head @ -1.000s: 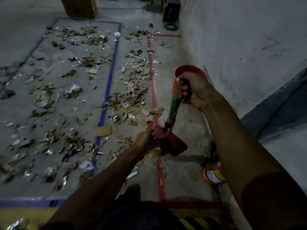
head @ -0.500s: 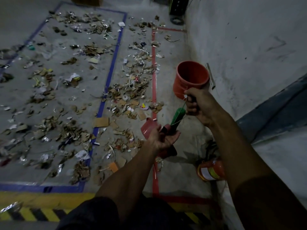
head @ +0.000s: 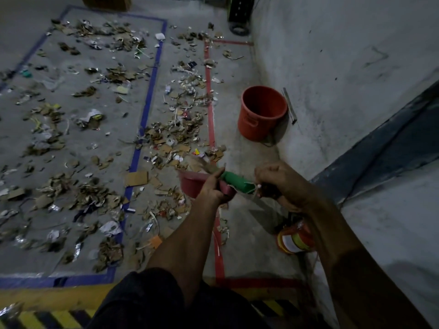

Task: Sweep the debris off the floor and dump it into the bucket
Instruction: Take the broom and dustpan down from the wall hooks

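The red dustpan (head: 193, 185) sits under the left hand (head: 213, 189), whose fingers curl over its rear edge. A green handle (head: 235, 182) runs between both hands. The right hand (head: 280, 182) is closed tight around its dark end. The orange bucket (head: 261, 113) stands well apart by the wall, upright. Debris (head: 171, 141) litters the floor ahead.

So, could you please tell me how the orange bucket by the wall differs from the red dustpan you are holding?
The bucket stands upright on the floor against the wall, untouched; the dustpan is off the floor, gripped by the left hand. The bucket is tall, round and orange; the dustpan is shallow and darker red. Both look like plastic.
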The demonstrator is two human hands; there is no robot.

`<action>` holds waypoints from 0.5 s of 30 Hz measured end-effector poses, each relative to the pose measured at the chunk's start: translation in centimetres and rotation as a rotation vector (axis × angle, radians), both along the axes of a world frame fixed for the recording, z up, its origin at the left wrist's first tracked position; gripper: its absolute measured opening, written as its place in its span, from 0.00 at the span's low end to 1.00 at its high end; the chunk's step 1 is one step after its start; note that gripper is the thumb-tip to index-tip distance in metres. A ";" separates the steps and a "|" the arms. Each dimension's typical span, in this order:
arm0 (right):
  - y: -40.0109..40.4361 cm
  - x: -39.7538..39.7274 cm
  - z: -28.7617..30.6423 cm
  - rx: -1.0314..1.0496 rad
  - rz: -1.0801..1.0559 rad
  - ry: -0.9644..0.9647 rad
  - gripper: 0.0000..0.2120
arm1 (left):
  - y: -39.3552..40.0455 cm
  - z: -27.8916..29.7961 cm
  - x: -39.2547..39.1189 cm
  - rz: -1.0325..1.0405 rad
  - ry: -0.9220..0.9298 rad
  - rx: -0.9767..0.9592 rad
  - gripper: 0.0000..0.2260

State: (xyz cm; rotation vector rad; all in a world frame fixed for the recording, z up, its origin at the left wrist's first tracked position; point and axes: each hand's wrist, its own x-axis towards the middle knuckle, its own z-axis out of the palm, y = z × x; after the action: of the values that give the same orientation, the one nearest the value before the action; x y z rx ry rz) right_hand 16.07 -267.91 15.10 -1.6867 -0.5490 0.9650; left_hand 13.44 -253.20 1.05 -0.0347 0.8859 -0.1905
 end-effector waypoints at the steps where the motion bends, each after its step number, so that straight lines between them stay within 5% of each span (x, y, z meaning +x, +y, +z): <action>1: -0.5 -0.4 -0.5 -0.022 0.011 -0.003 0.14 | 0.5 -0.1 0.2 0.005 -0.011 0.054 0.20; 6: -2.0 -1.3 -2.8 -0.042 0.024 -0.032 0.09 | 2.6 -0.3 0.9 -0.052 -0.093 0.253 0.05; 11: -2.4 -1.4 -4.6 0.017 -0.079 0.084 0.14 | 4.4 -0.5 1.0 0.016 -0.155 0.355 0.05; 15: -1.7 -1.4 -6.5 -0.134 -0.286 0.159 0.18 | 5.1 -0.7 0.5 0.047 -0.194 0.416 0.06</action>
State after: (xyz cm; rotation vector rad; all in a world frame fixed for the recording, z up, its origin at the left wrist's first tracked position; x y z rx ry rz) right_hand 14.71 -269.61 8.60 -1.7320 -0.1346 0.9306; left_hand 13.95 -248.06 0.33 0.3447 0.7162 0.0367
